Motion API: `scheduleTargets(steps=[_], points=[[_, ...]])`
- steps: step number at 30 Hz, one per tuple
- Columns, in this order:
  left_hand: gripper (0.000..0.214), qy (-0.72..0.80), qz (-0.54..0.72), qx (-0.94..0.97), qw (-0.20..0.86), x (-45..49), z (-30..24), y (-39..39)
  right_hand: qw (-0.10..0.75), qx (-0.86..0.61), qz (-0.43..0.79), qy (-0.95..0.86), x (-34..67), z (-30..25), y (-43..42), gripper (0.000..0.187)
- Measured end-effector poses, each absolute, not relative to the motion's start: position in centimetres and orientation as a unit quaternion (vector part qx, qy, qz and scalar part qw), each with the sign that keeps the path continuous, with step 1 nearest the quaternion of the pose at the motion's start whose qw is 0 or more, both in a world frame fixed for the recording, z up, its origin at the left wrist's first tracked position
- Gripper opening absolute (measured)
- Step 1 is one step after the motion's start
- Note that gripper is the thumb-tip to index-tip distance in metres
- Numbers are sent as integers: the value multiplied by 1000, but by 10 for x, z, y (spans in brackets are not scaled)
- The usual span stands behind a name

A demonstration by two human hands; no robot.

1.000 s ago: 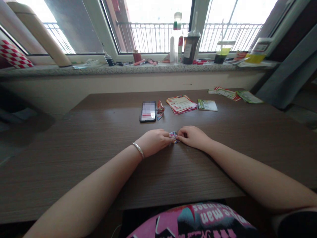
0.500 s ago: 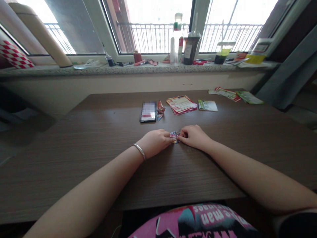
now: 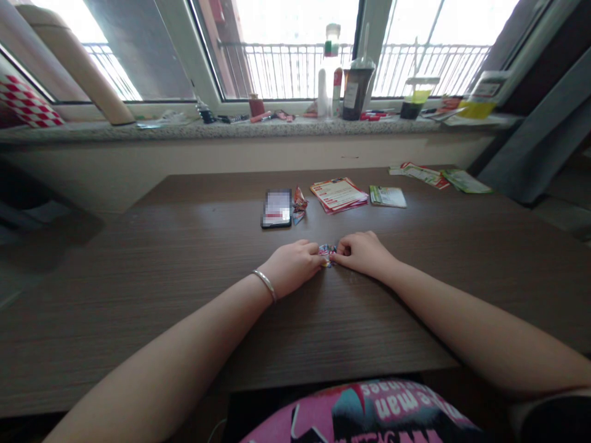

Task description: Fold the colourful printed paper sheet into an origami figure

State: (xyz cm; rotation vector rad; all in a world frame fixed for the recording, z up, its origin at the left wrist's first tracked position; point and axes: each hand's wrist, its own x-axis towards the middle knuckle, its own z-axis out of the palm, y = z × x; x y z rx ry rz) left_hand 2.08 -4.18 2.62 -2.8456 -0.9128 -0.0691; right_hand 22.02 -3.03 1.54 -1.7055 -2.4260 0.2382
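A small, shiny piece of folded, colourful printed paper (image 3: 327, 253) lies low over the brown table (image 3: 184, 264), between my two hands. My left hand (image 3: 296, 266), with a silver bangle behind its wrist, pinches the left side. Thumb and forefinger of my right hand (image 3: 362, 253) close on the right side. The fingers partly cover the folded paper, so its full shape is hidden. Just beyond my left hand, a crumpled red and blue folded paper piece (image 3: 300, 205) lies against a phone (image 3: 277, 209).
Behind my hands lie a stack of printed red-edged sheets (image 3: 339, 195) and a green-white card pile (image 3: 388, 197). More leaflets (image 3: 464, 181) rest at the far right. The windowsill (image 3: 277, 127) holds a dark drink cup (image 3: 356, 92), bottles and small clutter.
Both hands have shifted very slightly to the right with the folded paper between them. The left wrist and bangle have moved a little too. Other things stay put.
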Motion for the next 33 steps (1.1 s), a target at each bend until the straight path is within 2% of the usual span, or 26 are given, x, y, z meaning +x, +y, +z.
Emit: scheduleTargets(steps=[18, 33], points=[[26, -355, 2, -934, 33, 24, 33, -46, 75, -593, 98, -796, 224, 16, -27, 35], [29, -370, 28, -928, 11, 21, 38, -48, 143, -550, 168, -806, 234, 3, -23, 23]])
